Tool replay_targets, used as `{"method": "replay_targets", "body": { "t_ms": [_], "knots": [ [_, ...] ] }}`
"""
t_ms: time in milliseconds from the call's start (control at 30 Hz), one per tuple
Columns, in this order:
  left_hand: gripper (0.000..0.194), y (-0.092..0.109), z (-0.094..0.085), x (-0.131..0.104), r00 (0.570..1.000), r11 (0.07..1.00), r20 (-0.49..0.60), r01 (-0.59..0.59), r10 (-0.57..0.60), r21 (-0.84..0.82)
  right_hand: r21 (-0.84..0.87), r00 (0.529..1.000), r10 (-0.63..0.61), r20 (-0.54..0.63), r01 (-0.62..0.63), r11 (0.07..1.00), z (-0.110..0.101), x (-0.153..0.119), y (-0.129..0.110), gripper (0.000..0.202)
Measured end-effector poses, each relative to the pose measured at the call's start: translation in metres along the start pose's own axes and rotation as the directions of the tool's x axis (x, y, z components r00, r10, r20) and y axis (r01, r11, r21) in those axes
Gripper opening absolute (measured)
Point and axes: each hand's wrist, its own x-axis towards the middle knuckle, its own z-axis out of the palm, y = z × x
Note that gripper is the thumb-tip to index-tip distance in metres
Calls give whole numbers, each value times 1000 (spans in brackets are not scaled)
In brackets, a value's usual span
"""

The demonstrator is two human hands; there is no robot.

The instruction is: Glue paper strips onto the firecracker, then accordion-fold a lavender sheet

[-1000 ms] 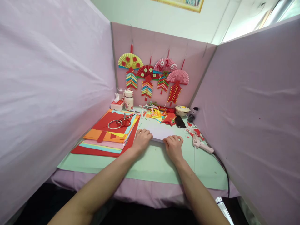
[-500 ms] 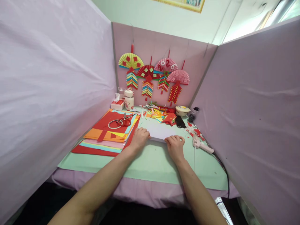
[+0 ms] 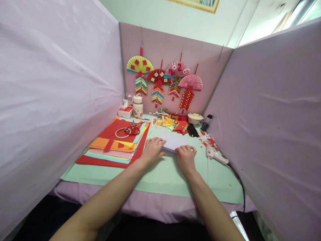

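A pale lilac sheet of paper (image 3: 175,142) lies flat on the green table cover, with a narrow fold along its near edge. On the left end of that edge, my left hand (image 3: 153,151) rests with its fingers stretched over the paper and its thumb apart below the fold. My right hand (image 3: 186,158) pinches the folded edge at the right, fingers curled over and thumb tucked in. The paper's left end is partly hidden under my left hand.
At the left, red-handled scissors (image 3: 129,131) lie on stacked coloured paper (image 3: 104,159). A glue gun (image 3: 216,156) with a black cord is at the right. Behind are paper scraps (image 3: 167,120), a lidded bowl (image 3: 195,118), a jar (image 3: 137,107) and a tissue box (image 3: 125,111). Fan decorations (image 3: 190,83) hang behind.
My left thumb has come away from the fold and my left fingers have spread over the paper, slightly rightward. My right hand has shifted a little left, still pinching the edge.
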Motion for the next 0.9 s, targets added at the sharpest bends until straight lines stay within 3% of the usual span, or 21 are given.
{"method": "replay_targets", "body": {
  "t_ms": [67,167,267,533,900],
  "knots": [
    [40,9,5,0,997,997,30,-71,71,-14,16,999,-37,19,37,999,1,-1,-6,16],
    [12,14,13,0,986,990,96,-136,134,22,59,997,-70,39,68,996,2,-1,-13,16],
    [14,10,17,0,982,984,98,-169,162,64,82,997,-63,45,60,995,2,-2,-12,15],
    [16,-3,13,0,996,996,46,-75,72,46,11,998,49,27,-49,999,-2,-3,17,15],
    [14,-10,14,1,999,999,21,-32,32,10,63,997,82,1,-81,995,-8,-1,21,23]
  ]
}}
